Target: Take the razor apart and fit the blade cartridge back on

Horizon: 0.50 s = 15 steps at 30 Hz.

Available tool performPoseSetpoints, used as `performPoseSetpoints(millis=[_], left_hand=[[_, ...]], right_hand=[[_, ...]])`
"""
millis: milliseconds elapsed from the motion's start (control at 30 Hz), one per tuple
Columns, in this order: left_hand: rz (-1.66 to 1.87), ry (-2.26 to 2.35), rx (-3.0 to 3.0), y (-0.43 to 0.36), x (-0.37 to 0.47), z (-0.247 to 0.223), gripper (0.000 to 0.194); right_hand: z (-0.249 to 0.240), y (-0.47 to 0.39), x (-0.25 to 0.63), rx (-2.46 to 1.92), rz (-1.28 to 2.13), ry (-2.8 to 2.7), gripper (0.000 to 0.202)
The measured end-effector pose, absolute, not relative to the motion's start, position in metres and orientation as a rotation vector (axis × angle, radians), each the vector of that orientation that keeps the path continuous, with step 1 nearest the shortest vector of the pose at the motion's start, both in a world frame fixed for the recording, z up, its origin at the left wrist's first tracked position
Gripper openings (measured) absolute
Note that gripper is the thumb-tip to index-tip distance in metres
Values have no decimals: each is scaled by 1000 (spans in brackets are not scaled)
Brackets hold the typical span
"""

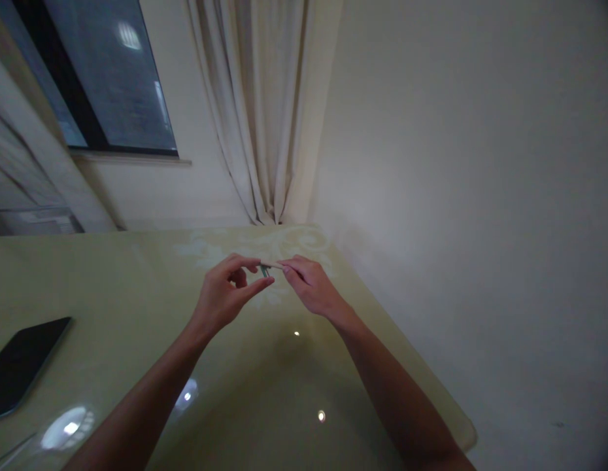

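A dark tablet (pixel 27 366) lies flat at the left of a glossy pale counter (pixel 137 281), well apart from both hands, a placing that leaves the middle free for handwork. Near it, at the near left edge, rests a thin item (pixel 12 451) too blurred to name. Beyond the counter's far edge, a window (pixel 122 85) stands to the left of a gathered curtain (pixel 265 98).

At center, raised over the counter's far half, the left hand (pixel 223 288) holds its thumb and forefinger apart, a small greenish piece (pixel 265 271) between them; whether both tips press on it is hard to tell. The piece hangs below the left end of a thin, pale strip (pixel 273 265), which bridges the gap between the hands. The right hand (pixel 311 288) pinches the strip's right end between thumb and fingers, seemingly to steady it while the left fingers work at the other end. Both forearms reach in from the near side, apparently for balanced support.
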<state>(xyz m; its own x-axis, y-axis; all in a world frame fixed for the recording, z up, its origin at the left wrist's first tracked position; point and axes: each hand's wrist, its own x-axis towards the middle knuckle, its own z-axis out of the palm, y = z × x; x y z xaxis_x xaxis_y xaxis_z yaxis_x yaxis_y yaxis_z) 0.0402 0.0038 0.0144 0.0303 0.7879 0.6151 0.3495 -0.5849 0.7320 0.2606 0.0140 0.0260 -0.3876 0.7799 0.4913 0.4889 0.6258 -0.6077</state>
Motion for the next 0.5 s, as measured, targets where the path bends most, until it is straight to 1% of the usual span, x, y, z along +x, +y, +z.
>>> performPoseSetpoints(millis=[100,233,367,500], left_hand=[[1553,1143,1932,5,39,13,27],[1567,1157,1923,5,35,15,28],[1580,1151,1928,3,33,18,29],[1587,1149,1934,3,33,18,31]], right_hand=[[24,17,263,-1034,446,-2034,31],[25,16,264,-907,537,-2053,31],[28,14,265,-954,507,-2033,30],[29,14,267,-882,600,-2058,30]])
